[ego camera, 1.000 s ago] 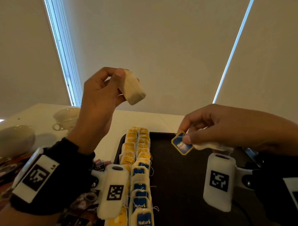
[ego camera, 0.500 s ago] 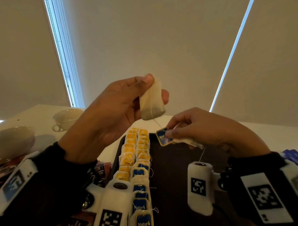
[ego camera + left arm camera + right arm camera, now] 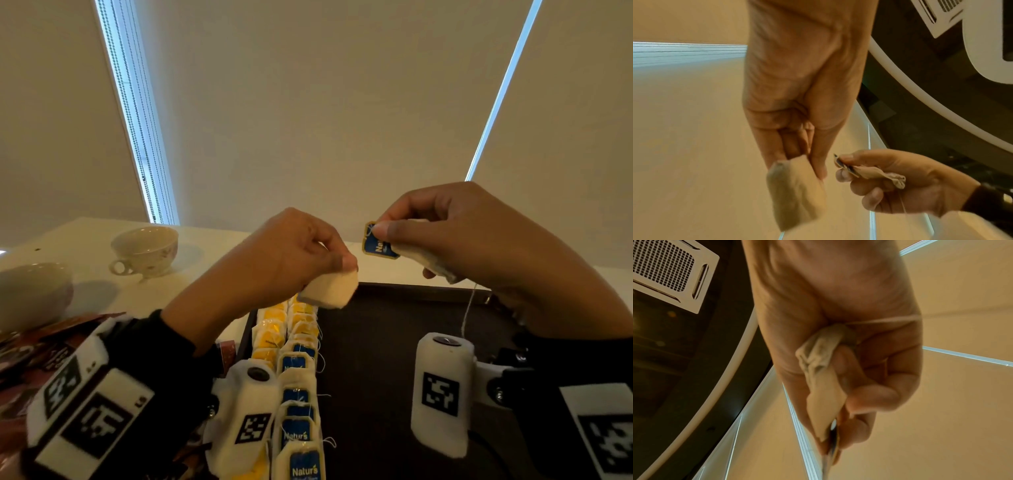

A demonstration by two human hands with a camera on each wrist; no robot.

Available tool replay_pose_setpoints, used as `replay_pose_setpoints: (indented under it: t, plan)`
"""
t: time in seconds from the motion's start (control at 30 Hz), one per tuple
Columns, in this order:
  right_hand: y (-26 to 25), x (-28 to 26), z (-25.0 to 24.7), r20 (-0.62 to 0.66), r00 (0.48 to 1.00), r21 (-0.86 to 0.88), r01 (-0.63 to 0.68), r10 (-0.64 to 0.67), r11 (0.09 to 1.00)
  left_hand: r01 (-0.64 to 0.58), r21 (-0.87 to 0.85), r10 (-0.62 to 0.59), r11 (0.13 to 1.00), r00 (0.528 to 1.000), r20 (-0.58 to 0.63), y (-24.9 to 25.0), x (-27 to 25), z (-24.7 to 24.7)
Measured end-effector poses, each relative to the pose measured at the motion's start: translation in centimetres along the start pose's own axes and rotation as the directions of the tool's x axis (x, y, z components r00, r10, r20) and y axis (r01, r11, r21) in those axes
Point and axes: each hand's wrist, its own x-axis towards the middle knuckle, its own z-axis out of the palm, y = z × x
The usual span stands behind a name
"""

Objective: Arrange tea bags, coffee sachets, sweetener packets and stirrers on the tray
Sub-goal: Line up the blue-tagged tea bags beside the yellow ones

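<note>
Your left hand [image 3: 291,253] has dropped from up high to just over the far end of the tray [image 3: 404,342], fingers still pinched on a plain tea bag [image 3: 330,289], and it's closed in on your right hand [image 3: 479,246], which keeps its fingers curled round a second bag [image 3: 428,262], thumb on the blue tag [image 3: 376,243]. Looks like you're about to add to the rows of tea bags [image 3: 294,377] along the tray's left side. A string [image 3: 467,311] dangles below your right hand; can't tell which bag it's tied to. The reddish sachets [image 3: 51,346] at left are cut off by your wrist, and I see no stirrers.
</note>
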Motion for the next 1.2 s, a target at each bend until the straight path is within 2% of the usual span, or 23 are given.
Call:
replay_pose_setpoints:
  t: [0.07, 0.17, 0.27, 0.43, 0.77, 0.97, 1.13, 1.2]
  plan:
    - [-0.1, -0.1, 0.0, 0.000, 1.000, -0.004, -0.006, 0.006, 1.000, -0.033, -0.008, 0.032, 0.999, 0.992, -0.122, 0.0, 0.2, 0.1]
    - [-0.2, -0.1, 0.1, 0.025, 0.999, 0.010, -0.022, 0.022, 1.000, -0.133, -0.068, 0.107, 0.989, 0.947, -0.303, -0.1, 0.3, 0.1]
    - [-0.3, -0.1, 0.3, 0.051, 0.998, 0.048, -0.038, 0.036, 0.998, -0.204, -0.189, 0.118, 0.961, 0.914, -0.388, 0.1, 0.2, 0.0]
    - [-0.5, -0.1, 0.7, 0.046, 0.999, 0.080, -0.018, 0.015, 0.997, -0.191, -0.401, 0.055, 0.896, 0.943, -0.328, 0.4, 0.0, -0.2]
    - [-0.9, -0.2, 1.2, 0.069, 0.998, 0.043, 0.001, -0.004, 0.999, -0.167, -0.542, 0.032, 0.824, 0.968, -0.249, 0.6, 0.0, -0.2]
    - [-0.8, -0.4, 0.7, 0.024, 1.000, 0.006, 0.008, -0.009, 1.000, -0.189, -0.517, 0.071, 0.835, 0.968, -0.240, 0.7, -0.1, -0.1]
    - [-0.9, -0.5, 0.5, -0.029, 0.999, -0.013, 0.021, -0.021, 1.000, -0.238, -0.398, 0.125, 0.886, 0.949, -0.288, 0.5, 0.1, 0.0]
    - [-1.0, -0.5, 0.3, -0.069, 0.998, 0.009, 0.016, -0.015, 1.000, -0.238, -0.353, 0.146, 0.905, 0.952, -0.268, 0.5, 0.1, 0.0]
